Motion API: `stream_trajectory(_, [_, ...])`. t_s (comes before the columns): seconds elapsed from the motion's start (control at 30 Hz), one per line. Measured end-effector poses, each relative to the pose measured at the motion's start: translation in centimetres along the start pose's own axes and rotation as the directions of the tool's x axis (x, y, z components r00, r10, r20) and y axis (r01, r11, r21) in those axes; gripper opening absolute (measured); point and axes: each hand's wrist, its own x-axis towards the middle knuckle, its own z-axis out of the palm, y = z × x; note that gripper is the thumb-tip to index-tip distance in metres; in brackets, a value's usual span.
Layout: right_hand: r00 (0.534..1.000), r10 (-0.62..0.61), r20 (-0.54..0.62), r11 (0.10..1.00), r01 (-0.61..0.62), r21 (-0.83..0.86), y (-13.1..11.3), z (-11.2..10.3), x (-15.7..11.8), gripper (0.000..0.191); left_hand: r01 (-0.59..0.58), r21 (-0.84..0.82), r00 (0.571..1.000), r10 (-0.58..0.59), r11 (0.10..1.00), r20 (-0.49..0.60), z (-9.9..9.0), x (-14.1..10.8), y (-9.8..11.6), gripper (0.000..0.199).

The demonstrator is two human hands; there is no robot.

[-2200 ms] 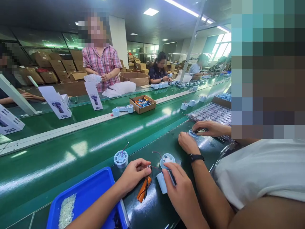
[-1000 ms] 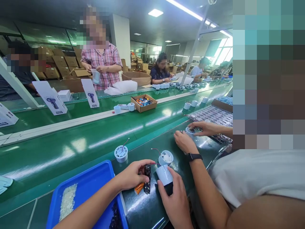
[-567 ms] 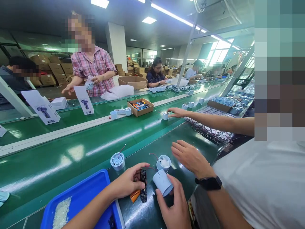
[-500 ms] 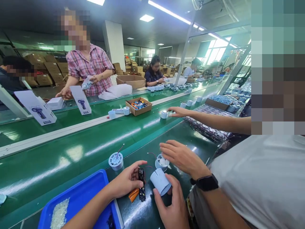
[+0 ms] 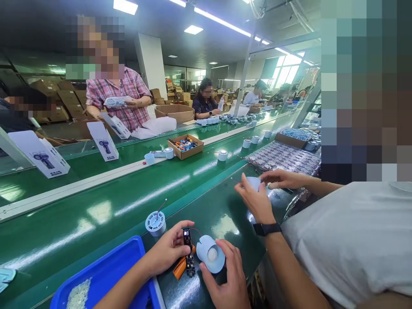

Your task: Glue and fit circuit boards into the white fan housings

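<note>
Presently, the pale-blue cylindrical plastic housing (image 5: 205, 249) is tilted over the glossy dark-green desk (image 5: 209, 206), clamped between the right hand's (image 5: 228, 274) thumb and fingers. Beside it, the left hand (image 5: 167, 249) pinches a narrow black circuit board (image 5: 189, 253); an orange battery (image 5: 179, 268) shows partly behind. Farther left stands a blue plastic tray (image 5: 112, 274).

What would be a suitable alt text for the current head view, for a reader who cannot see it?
A person's left hand has a black circuit board in its grip, and the right hand a pale blue cylinder. A blue tray lies to the left, a green conveyor belt stretches beyond, and co-workers handle items along it.
</note>
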Motion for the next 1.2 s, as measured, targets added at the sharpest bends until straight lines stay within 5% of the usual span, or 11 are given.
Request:
stream_trajectory(0.83, [0.991, 0.132, -0.028, 0.991, -0.132, 0.016, 2.3, 0.7, -0.5, 0.065, 0.018, 0.036, 0.999, -0.019, 0.999, 0.027, 0.3, 0.2, 0.0, 0.055])
stream_trajectory(1.2, [0.993, 0.121, -0.019, 0.993, -0.121, 0.005, 2.6, 0.5, -0.2, 0.055, 0.013, 0.029, 1.000, -0.014, 1.000, 0.025, 0.3, 0.4, 0.0, 0.054])
